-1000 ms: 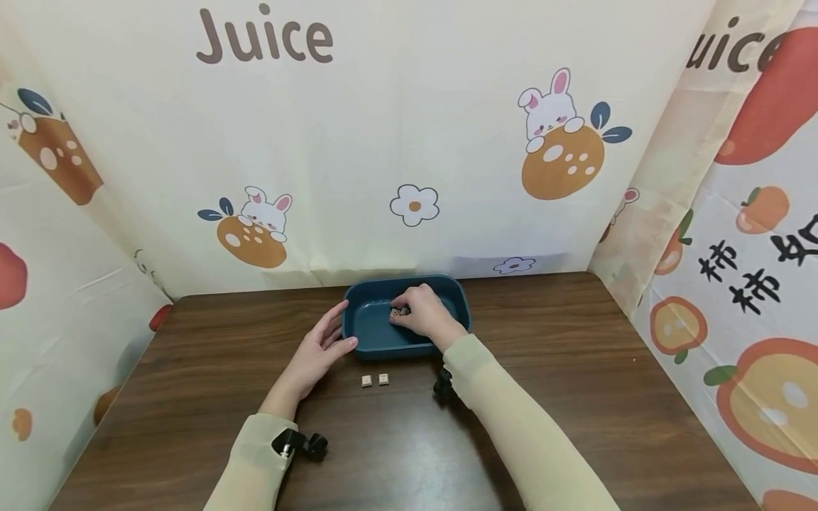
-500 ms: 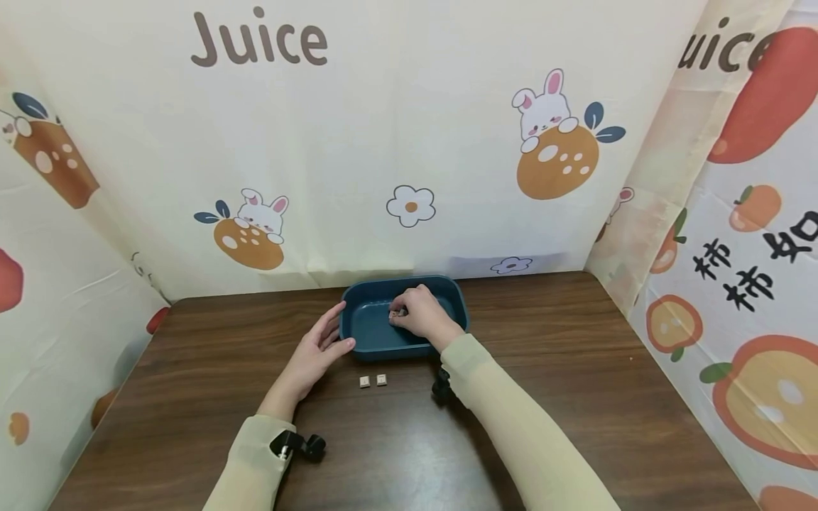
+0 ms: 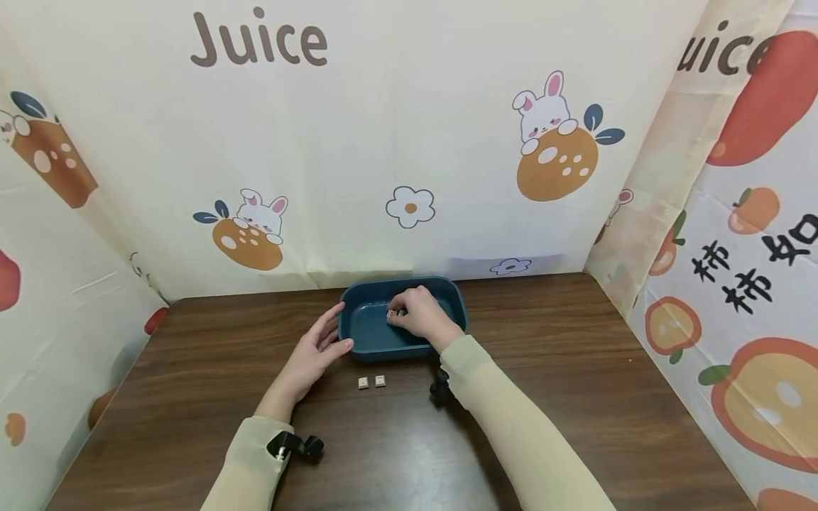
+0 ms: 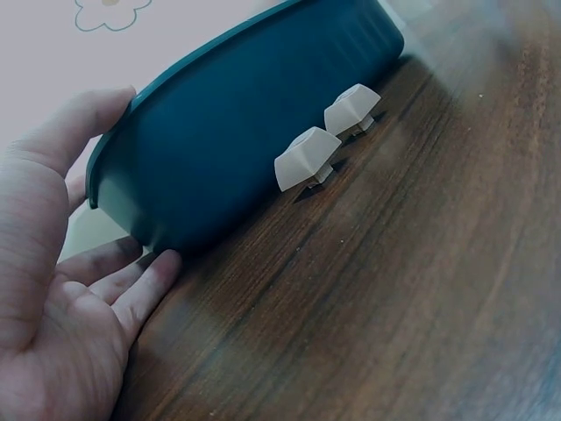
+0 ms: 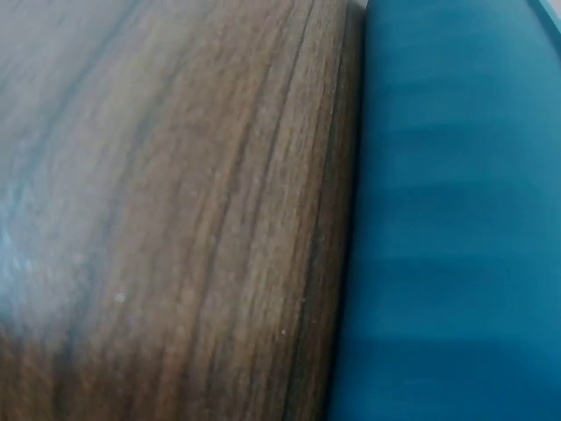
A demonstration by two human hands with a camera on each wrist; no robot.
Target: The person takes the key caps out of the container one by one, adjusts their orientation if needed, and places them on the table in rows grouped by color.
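Observation:
A dark blue rectangular basin [image 3: 377,352] stands at the back of the table. My left hand [image 3: 313,355] spreads along its left end, fingers nearly straight, thumb and fingertips touching the wall; the left wrist view shows that wall [image 4: 219,140] close up. My right hand [image 3: 422,312] reaches down inside the basin, its curled fingertips pinching at small keycaps [image 3: 392,313]; the hand hides some of them, and I cannot tell how many it holds. In front of the basin, two pale keycaps, a left one [image 3: 363,383] and a right one [image 3: 380,381], lie side by side.
The brown wooden table [image 3: 396,454] ends at a printed cloth backdrop [image 3: 345,142] right behind the basin. Another printed cloth [image 3: 754,298] hangs along the right side. In the right wrist view only the table and the basin's outer wall [image 5: 456,219] show.
The right fingers shift slightly at the keycaps inside the basin. The left hand, the basin and the two keycaps in front keep their places; the head view drifts a little.

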